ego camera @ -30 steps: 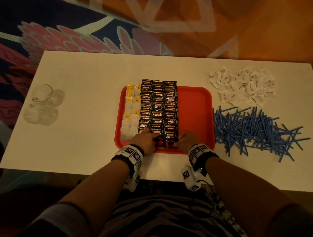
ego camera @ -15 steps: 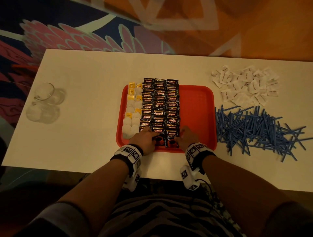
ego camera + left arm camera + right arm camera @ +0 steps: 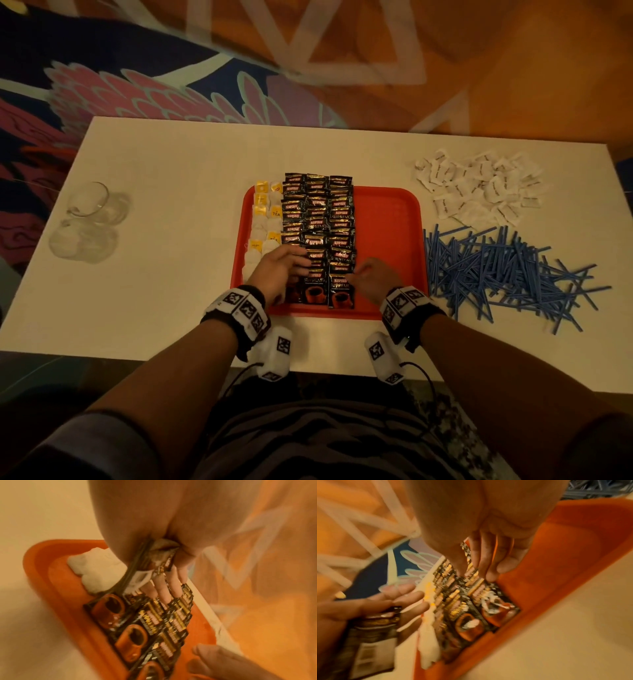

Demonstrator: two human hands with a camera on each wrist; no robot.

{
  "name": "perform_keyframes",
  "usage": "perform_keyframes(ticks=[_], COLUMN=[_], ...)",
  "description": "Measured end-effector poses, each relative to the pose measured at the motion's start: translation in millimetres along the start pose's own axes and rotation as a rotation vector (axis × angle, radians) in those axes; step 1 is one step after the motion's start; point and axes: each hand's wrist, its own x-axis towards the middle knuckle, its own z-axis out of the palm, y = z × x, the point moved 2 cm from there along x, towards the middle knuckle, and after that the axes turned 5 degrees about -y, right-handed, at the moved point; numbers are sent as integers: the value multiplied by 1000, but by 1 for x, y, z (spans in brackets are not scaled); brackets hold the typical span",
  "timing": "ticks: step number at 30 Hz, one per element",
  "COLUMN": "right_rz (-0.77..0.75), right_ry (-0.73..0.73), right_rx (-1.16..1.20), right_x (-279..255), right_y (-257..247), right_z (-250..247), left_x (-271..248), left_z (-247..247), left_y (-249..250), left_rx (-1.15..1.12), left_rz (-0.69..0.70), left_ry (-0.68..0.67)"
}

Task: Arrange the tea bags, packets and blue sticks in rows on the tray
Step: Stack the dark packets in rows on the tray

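A red tray (image 3: 387,222) sits mid-table. Tea bags (image 3: 263,219) with yellow tags fill its left side, and black coffee packets (image 3: 317,219) lie beside them in three overlapping columns. My left hand (image 3: 294,263) hovers over the near end of the left and middle columns. It grips a stack of packets (image 3: 154,561) against the palm, fingers stretched forward. The fingertips of my right hand (image 3: 356,274) rest on a near packet of the right column (image 3: 476,588); they look fairly straight. The tray's right half is bare.
A heap of white sachets (image 3: 479,188) lies at the back right of the white table. A loose pile of blue sticks (image 3: 496,274) is just right of the tray. Clear glasses (image 3: 89,219) stand at the far left. A patterned carpet lies beyond the table.
My left hand has slid a little farther up over the packet columns, fingers now stretched out. The right hand has stayed at the near end of the right column.
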Motion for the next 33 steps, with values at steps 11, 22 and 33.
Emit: perform_keyframes(ticks=[11,22,33], right_rz=[-340,-441,-277], right_ry=[-218,236,105], right_rx=[303,14,68], right_x=[-41,-44,-38], right_y=[-82,-86,-78], right_z=[-5,-15,-13], left_x=[-5,-10,1], left_z=[15,17,6], left_y=[49,44,31], left_rx=[-293,157,-3], left_rz=[160,189,183], left_ry=[-193,201,137])
